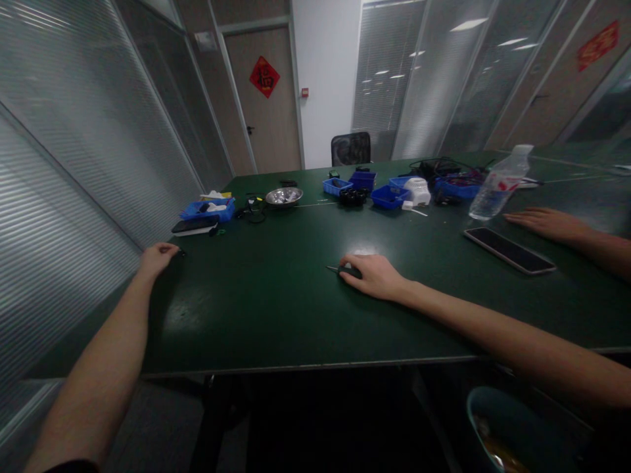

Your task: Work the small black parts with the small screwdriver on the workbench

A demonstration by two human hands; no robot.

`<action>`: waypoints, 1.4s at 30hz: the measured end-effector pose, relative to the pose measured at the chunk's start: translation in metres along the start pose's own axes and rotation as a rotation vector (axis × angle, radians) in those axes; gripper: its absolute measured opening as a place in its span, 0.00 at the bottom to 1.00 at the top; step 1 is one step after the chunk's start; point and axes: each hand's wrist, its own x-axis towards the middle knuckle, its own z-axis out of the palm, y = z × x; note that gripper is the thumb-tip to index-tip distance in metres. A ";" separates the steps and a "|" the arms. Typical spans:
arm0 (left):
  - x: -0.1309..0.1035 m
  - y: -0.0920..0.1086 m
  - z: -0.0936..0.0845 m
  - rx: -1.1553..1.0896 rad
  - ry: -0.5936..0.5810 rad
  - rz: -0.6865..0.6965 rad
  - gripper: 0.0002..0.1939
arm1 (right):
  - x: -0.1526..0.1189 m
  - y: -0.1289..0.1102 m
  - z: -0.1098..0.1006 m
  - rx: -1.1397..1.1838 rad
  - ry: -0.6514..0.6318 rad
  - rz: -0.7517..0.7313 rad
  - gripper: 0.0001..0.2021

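My left hand (158, 259) reaches to the left side of the green table (256, 309). Its thumb and fingers are pinched on a small dark piece (182, 252), too small to name. Near the table's middle, my right hand (371, 276) rests with its fingers wrapped round a screwdriver (351, 271). The dark handle lies in the fingers, and the thin metal shaft points left, almost level with the tabletop. Just beyond my left hand are a dark flat notebook-like item (194, 226) and a blue tray (210, 210) with small things in it.
A metal bowl (284, 197) with small parts stands further back. Blue bins (389, 197), a coiled black cable (353, 197) and a white roll (418, 191) sit behind. To the right are a phone (510, 251), a tilted-looking water bottle (500, 184) and another person's hand (547, 223).
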 end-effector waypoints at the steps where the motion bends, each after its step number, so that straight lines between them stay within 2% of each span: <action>1: -0.001 0.000 0.000 0.008 0.008 0.006 0.14 | 0.000 0.000 0.000 -0.004 0.002 -0.003 0.17; 27: -0.002 0.000 0.003 0.144 0.059 0.118 0.19 | 0.000 -0.001 -0.001 0.014 0.004 -0.004 0.16; 36: -0.002 -0.001 0.003 0.139 0.046 0.113 0.29 | 0.000 0.000 0.000 0.004 -0.006 0.002 0.17; 42: -0.002 0.002 0.002 0.182 0.020 0.125 0.25 | 0.000 -0.002 -0.002 0.003 -0.007 0.005 0.17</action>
